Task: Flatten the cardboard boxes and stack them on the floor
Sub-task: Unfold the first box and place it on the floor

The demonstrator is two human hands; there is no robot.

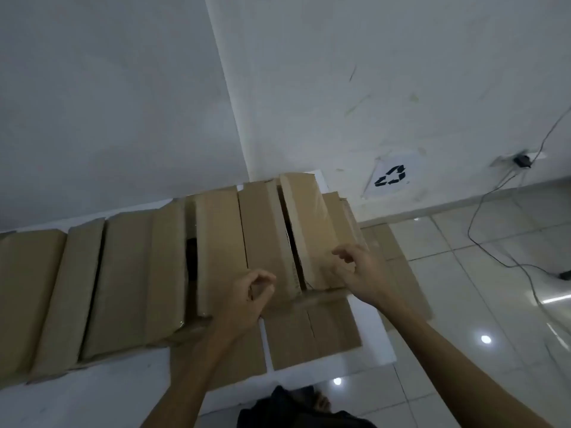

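Note:
Several brown cardboard boxes point(129, 273) stand side by side in a row on a white table point(123, 393). The rightmost box point(309, 223) has glossy tape on its top, and its front flaps point(312, 332) lie spread flat on the table. My left hand point(247, 301) hovers over the near end of the neighbouring box point(262, 230), thumb and forefinger pinched together with nothing visible in them. My right hand point(358, 270) rests on the near end of the rightmost box, fingers half curled and apart. Flat cardboard point(398, 251) lies on the floor to the right of the table.
White walls meet in a corner behind the table. A sheet with a recycling sign point(391, 176) hangs low on the right wall. Black cables point(482, 242) run from a wall socket point(522, 160) across the glossy tiled floor. Dark clothing point(287, 409) shows at the bottom.

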